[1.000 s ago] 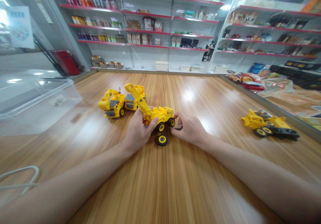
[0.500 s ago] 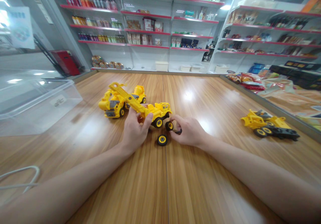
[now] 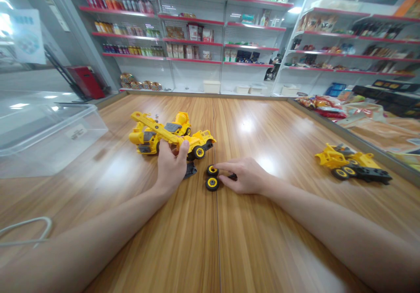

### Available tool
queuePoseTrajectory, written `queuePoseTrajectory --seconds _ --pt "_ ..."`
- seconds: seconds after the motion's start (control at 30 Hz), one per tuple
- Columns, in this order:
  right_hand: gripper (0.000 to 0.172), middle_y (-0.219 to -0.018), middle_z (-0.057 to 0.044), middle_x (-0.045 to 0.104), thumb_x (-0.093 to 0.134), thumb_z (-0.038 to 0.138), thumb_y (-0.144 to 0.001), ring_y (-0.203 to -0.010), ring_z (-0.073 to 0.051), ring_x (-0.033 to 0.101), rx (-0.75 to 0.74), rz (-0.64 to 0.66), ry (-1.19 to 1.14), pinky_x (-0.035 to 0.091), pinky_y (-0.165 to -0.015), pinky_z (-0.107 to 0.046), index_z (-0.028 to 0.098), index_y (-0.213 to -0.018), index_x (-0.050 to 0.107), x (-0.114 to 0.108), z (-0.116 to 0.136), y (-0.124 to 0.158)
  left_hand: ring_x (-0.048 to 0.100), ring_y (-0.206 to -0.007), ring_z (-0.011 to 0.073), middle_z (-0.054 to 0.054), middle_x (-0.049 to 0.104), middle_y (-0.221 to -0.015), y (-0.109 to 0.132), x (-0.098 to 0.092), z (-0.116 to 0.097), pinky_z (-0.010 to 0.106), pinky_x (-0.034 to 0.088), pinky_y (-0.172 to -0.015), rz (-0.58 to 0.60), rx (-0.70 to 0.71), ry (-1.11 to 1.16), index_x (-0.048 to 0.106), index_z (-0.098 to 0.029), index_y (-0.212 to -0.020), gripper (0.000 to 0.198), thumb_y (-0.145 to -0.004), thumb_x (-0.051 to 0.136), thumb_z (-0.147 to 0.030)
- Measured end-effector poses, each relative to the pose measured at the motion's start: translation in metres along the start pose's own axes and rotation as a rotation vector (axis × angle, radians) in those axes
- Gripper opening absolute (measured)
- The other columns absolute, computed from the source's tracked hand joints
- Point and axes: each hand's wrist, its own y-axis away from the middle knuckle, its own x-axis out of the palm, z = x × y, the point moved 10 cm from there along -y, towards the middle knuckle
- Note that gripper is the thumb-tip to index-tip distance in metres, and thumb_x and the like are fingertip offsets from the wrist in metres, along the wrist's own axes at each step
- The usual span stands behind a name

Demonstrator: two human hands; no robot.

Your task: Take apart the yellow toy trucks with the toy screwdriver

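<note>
Crane truck point(image 3: 201, 139) — left hand point(image 3: 170, 169) fingers gripping it; right hand point(image 3: 245, 177) fingers flat, touching wheel point(image 3: 211, 170).

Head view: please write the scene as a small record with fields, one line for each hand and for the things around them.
Left hand: closed on the yellow crane truck, near the base of its boom
Right hand: low on the table, fingertips at two loose wheels; small black part under the fingers, grip unclear
Beside left hand: dark grey piece
Behind: two more yellow toy trucks
Far right: another yellow toy vehicle
Left side: clear plastic box, white cable
Surface: wooden table
</note>
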Motion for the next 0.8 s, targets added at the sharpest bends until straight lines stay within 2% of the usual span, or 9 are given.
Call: queuePoseTrajectory --seconds 0.17,0.3,0.4,0.57,0.7,0.8 --pt "0.035 -0.087 -0.004 0.074 0.057 0.032 -0.091 -0.071 -0.014 0.066 -0.117 0.041 -0.022 0.042 -0.062 -0.024 0.022 -0.123 0.065 0.004 0.010 0.002 0.065 -0.099 0.0229 0.009 0.065 -0.106 -0.002 0.000 0.012 0.036 0.051 -0.089 0.002 -0.035 -0.068 0.051 -0.018 -0.108 0.036 -0.088 0.058 -0.048" --pt "0.033 -0.086 -0.003 0.073 0.058 0.031 -0.090 -0.068 -0.013 0.064 -0.188 0.039 -0.045 0.040 -0.059 -0.024 0.023 -0.121 0.066 0.003 0.017 0.004 0.064 -0.101 0.0234 0.008 0.065 -0.107 -0.002 0.002 0.014 0.037 0.048 -0.092 0.024 -0.047 -0.083 0.052 -0.018 -0.108 0.035 -0.089 0.057 -0.047" --pt "0.032 -0.084 -0.003 0.072 0.057 0.030 -0.090 -0.066 -0.012 0.063 -0.228 0.047 -0.069 0.039 -0.059 -0.023 0.022 -0.119 0.067 0.002 0.022 0.005 0.063 -0.102 0.0240 0.009 0.065 -0.109 -0.001 0.007 0.013 0.038 0.048 -0.092 0.077 -0.060 -0.073 0.053 -0.017 -0.109 0.036 -0.090 0.056 -0.047" --pt "0.031 -0.080 -0.002 0.071 0.056 0.029 -0.090 -0.063 -0.011 0.061 -0.292 0.051 -0.105 0.038 -0.056 -0.024 0.020 -0.117 0.067 0.000 0.030 0.007 0.064 -0.095 0.0232 0.007 0.065 -0.100 0.003 0.020 0.014 0.036 0.050 -0.086 0.187 -0.126 0.024 0.053 -0.016 -0.108 0.038 -0.089 0.057 -0.049" --pt "0.028 -0.076 -0.002 0.066 0.056 0.032 -0.091 -0.065 -0.013 0.060 -0.276 -0.041 -0.112 0.041 -0.058 -0.025 0.018 -0.113 0.067 -0.007 0.027 0.007 0.064 -0.097 0.0216 0.007 0.063 -0.106 0.007 0.028 0.009 0.034 0.051 -0.086 0.247 -0.139 0.098 0.051 -0.016 -0.110 0.038 -0.089 0.058 -0.047" --pt "0.021 -0.084 -0.005 0.065 0.056 0.029 -0.091 -0.073 -0.014 0.060 -0.202 -0.187 -0.110 0.045 -0.064 -0.026 0.018 -0.104 0.069 -0.018 0.017 0.007 0.065 -0.096 0.0208 0.007 0.064 -0.107 0.009 0.031 0.004 0.034 0.053 -0.085 0.284 -0.150 0.141 0.050 -0.017 -0.111 0.038 -0.088 0.060 -0.045"
